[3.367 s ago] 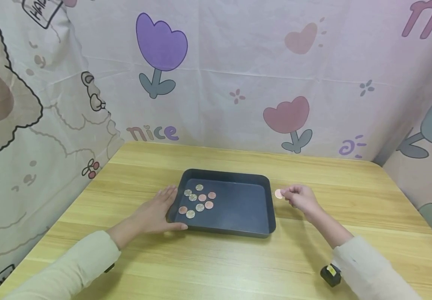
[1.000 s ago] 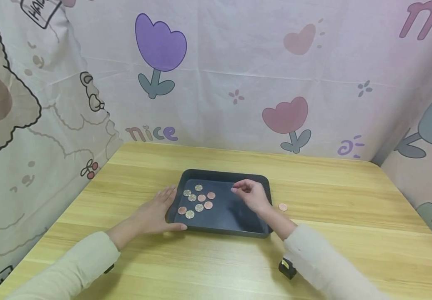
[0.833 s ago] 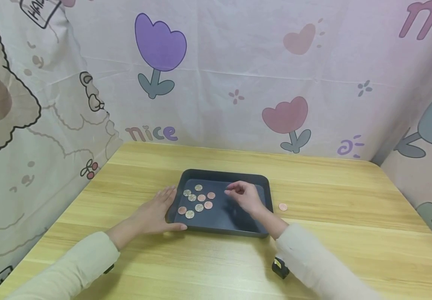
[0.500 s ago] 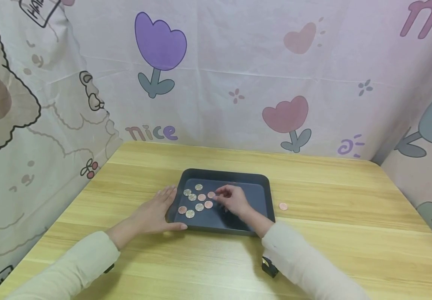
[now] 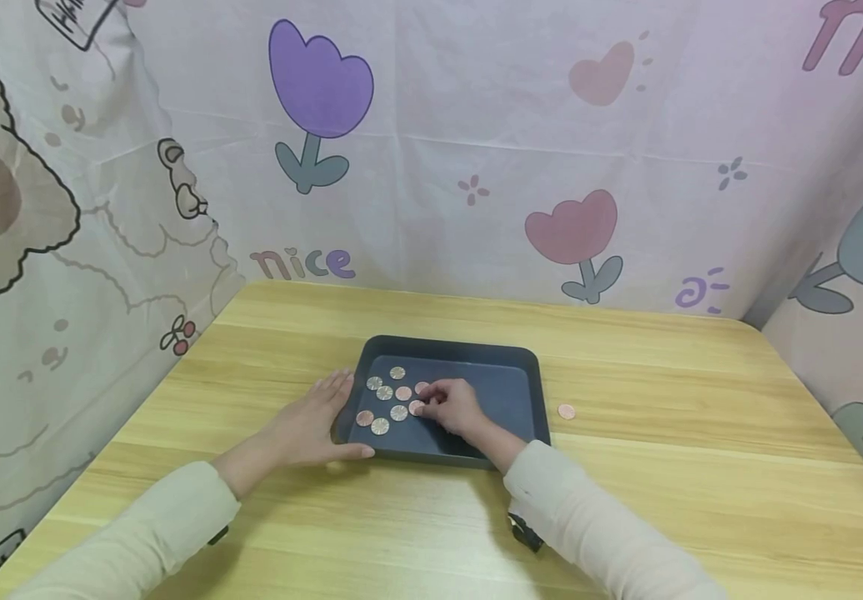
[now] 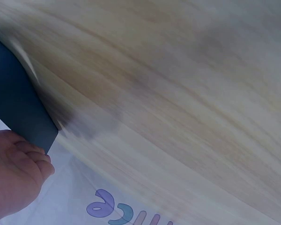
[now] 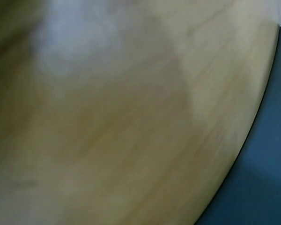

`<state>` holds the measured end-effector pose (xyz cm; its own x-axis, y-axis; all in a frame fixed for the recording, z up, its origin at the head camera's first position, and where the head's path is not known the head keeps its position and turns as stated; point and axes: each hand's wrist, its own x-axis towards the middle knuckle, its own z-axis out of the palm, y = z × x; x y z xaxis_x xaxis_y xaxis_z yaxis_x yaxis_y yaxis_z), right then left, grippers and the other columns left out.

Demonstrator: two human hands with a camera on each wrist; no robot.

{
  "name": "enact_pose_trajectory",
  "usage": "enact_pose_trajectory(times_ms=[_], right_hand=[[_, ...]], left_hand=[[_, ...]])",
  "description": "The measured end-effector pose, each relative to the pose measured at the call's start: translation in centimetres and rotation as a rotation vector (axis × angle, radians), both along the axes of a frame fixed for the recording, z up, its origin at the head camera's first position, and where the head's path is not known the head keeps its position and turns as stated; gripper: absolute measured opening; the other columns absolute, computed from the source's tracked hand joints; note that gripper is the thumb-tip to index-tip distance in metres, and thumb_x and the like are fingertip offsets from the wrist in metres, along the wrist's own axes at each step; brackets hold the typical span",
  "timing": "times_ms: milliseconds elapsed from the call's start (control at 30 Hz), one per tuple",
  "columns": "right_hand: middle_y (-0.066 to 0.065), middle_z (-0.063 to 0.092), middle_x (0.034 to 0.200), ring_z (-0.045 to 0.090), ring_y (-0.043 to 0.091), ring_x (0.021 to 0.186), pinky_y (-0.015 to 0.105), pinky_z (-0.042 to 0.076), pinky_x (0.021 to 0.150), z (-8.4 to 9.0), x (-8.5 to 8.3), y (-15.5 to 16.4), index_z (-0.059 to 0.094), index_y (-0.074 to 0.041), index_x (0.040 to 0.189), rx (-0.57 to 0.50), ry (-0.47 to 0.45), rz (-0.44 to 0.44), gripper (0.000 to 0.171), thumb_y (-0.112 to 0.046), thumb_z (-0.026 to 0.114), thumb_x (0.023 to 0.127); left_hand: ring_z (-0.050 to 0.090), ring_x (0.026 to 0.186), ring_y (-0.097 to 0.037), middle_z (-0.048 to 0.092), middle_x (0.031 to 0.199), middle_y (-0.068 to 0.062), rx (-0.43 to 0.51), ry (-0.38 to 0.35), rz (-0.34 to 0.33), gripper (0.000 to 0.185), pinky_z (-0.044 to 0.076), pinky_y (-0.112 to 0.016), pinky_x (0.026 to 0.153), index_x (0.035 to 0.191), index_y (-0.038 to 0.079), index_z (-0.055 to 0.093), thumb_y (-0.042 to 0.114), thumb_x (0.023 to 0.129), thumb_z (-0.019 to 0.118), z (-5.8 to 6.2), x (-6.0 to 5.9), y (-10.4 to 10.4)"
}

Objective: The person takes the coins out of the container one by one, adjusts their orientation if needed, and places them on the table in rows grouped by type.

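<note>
Wooden table (image 5: pixel 701 467), cartoon-print curtain walls (image 5: pixel 476 125)

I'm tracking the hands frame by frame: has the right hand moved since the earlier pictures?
Yes. The right hand has moved left, from beside the tray's right edge to over the coins inside it.

A light wooden bench (image 5: pixel 626 467) carries a dark rectangular tray (image 5: pixel 510 367) near its middle, and a single copper-coloured coin (image 5: pixel 566 412) lies just right of the tray.
</note>
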<state>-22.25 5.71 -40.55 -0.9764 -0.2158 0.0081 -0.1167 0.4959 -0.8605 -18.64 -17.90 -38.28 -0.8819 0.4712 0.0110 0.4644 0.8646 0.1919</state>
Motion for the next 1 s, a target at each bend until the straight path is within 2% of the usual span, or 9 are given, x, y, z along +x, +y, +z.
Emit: enact_pose_trajectory(times_ms=[100, 233, 533, 733, 800, 1000], right_hand=[[-0.005, 0.046, 0.058, 0.041, 0.005, 0.054, 0.015, 0.035, 0.052, 0.0, 0.0, -0.2, 0.07, 0.003, 0.089, 0.055, 0.049, 0.002, 0.019, -0.006, 0.075, 0.074], [-0.004, 0.044, 0.059, 0.041, 0.006, 0.056, 0.015, 0.036, 0.055, 0.0, 0.0, -0.5, 0.069, 0.002, 0.088, 0.115, 0.068, 0.002, 0.018, -0.007, 0.076, 0.074], [-0.001, 0.047, 0.06, 0.042, 0.008, 0.057, 0.018, 0.037, 0.055, 0.5, 0.5, -0.5, 0.062, 0.001, 0.081, 0.205, 0.118, 0.047, 0.017, -0.007, 0.076, 0.075], [0.003, 0.055, 0.06, 0.044, 0.007, 0.056, 0.017, 0.038, 0.051, 0.7, 0.7, 0.2, 0.061, 0.0, 0.072, 0.162, 0.137, 0.03, 0.016, -0.008, 0.072, 0.079], [0.003, 0.057, 0.06, 0.045, 0.006, 0.054, 0.017, 0.038, 0.05, 0.7, 0.7, 0.6, 0.062, 0.0, 0.071, 0.147, 0.117, 0.019, 0.016, -0.009, 0.069, 0.082], [0.001, 0.054, 0.055, 0.043, 0.007, 0.043, 0.019, 0.036, 0.04, 1.1, 0.6, 2.5, 0.065, 0.0, 0.074, 0.033, -0.017, -0.022, 0.015, -0.01, 0.066, 0.085]], left_hand=[[0.021, 0.14, -0.039, 0.022, 0.151, -0.024, -0.002, -0.006, 0.004, 0.114, 0.025, -0.048, 0.115, 0.143, -0.009, 0.024, 0.074, 0.071, 0.055, 0.1, 0.0, 0.0], [0.021, 0.14, -0.039, 0.021, 0.151, -0.024, -0.004, -0.018, 0.011, 0.114, 0.025, -0.048, 0.114, 0.143, -0.008, 0.023, 0.074, 0.071, 0.056, 0.2, 0.0, 0.0], [0.021, 0.14, -0.04, 0.022, 0.151, -0.024, 0.002, -0.026, 0.017, 0.114, 0.027, -0.05, 0.113, 0.143, -0.008, 0.023, 0.073, 0.071, 0.056, 0.4, 0.2, 0.1], [0.022, 0.14, -0.039, 0.023, 0.151, -0.024, 0.002, -0.017, 0.015, 0.114, 0.027, -0.049, 0.114, 0.143, -0.008, 0.024, 0.073, 0.071, 0.057, 0.3, 0.3, 0.1], [0.022, 0.14, -0.039, 0.023, 0.151, -0.024, 0.0, -0.013, 0.018, 0.114, 0.027, -0.048, 0.114, 0.143, -0.008, 0.025, 0.073, 0.07, 0.057, 0.3, 0.3, 0.0], [0.022, 0.14, -0.039, 0.023, 0.15, -0.024, -0.002, -0.008, 0.013, 0.114, 0.027, -0.048, 0.114, 0.142, -0.009, 0.025, 0.074, 0.07, 0.057, 0.3, 0.2, 0.0]])
